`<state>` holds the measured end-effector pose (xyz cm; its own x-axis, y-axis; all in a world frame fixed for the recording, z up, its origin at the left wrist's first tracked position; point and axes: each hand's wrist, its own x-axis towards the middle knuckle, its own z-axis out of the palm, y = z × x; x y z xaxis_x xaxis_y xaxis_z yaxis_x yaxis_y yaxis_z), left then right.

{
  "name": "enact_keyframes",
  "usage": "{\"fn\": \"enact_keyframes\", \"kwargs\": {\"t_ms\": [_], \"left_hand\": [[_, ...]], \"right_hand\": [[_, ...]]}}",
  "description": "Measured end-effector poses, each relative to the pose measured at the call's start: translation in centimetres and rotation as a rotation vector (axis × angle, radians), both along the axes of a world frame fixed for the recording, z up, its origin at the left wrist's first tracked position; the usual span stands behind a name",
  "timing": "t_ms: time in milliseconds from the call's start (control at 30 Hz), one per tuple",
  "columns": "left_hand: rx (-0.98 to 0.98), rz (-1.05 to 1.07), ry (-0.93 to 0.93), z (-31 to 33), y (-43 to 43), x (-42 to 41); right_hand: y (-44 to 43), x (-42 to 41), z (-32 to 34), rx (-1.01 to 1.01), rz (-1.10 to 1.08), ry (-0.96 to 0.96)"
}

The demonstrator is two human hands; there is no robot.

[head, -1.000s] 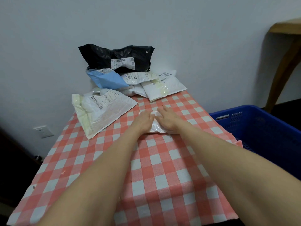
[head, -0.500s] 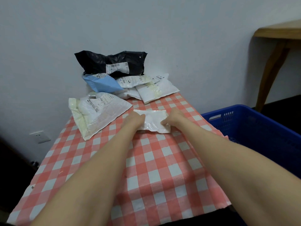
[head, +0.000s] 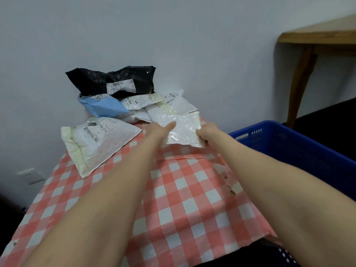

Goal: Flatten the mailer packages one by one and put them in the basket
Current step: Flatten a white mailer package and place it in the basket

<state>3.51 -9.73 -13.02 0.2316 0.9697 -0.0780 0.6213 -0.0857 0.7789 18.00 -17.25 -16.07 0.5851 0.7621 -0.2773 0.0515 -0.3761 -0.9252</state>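
A small flat white mailer (head: 183, 130) is lifted off the checked table, near its far right edge. My right hand (head: 207, 132) grips the mailer's right edge. My left hand (head: 160, 130) lies against its left side with the fingers fairly straight, thumb on top. A blue plastic basket (head: 289, 143) stands to the right of the table, lower than the tabletop. Other mailers lie at the far end: a large white one (head: 96, 143) on the left, and a pile with a black one (head: 113, 81), a blue one (head: 104, 106) and white ones (head: 169, 105).
The table has a red-and-white checked cloth (head: 173, 189) and stands against a grey wall. A wooden table (head: 316, 39) stands at the right behind the basket. A wall socket (head: 31, 175) is at the lower left.
The small white mailer lay pressed flat under both hands, then was lifted off the cloth and moved right toward the basket. The view has turned right.
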Motion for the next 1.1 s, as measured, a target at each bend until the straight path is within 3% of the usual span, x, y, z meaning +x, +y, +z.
{"fn": "enact_keyframes", "kwargs": {"t_ms": [300, 433, 533, 700, 933, 1100], "left_hand": [[0.028, -0.053, 0.055, 0.1, -0.9, 7.5], [-0.017, -0.098, -0.056, -0.3, -1.0, 11.7], [0.013, -0.156, -0.021, -0.6, -1.4, 14.8], [0.028, -0.189, 0.031, -1.7, -1.6, 19.5], [-0.25, -0.331, 0.059, -5.0, -3.5, 25.9], [-0.307, -0.39, 0.212, -7.9, -3.1, 28.9]], "right_hand": [[-2.5, 7.0, -0.7, 0.065, -0.177, -0.035], [-3.6, 10.8, -2.2, 0.041, -0.29, -0.038], [-4.3, 13.3, -3.4, 0.016, -0.372, -0.024], [-5.8, 16.1, -6.0, 0.079, -0.471, 0.284], [-7.0, 19.1, -10.4, 0.186, -0.323, 0.709], [-5.6, 20.9, -13.7, 0.294, -0.519, 0.842]]}}
